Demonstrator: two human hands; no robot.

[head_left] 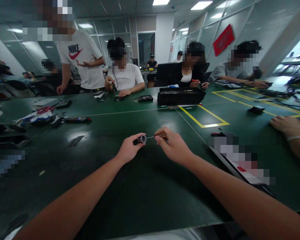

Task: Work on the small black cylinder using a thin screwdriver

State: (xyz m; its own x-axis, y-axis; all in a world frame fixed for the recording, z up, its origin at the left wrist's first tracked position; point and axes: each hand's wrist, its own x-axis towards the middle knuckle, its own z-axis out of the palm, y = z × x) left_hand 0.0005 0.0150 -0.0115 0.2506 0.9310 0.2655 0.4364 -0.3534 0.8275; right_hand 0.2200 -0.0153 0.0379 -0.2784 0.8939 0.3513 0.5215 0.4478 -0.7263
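Above the green table [130, 196], my left hand [128, 147] grips a small dark cylinder [142, 138] between thumb and fingers. A pale ring shows at the cylinder's round end, which faces me. My right hand [173, 145] is closed around the red handle [157, 136] of a thin tool. The tool's slim metal shaft [150, 137] points left, and its tip is at or just beside the cylinder; contact is too small to tell.
A long black case [181, 96] stands ahead. Cables and parts [40, 116] lie left, near a dark pen-like tool [77, 119]. A white-edged object [236, 166] lies right, with another person's hand [287, 126] beyond. Several people work across the table.
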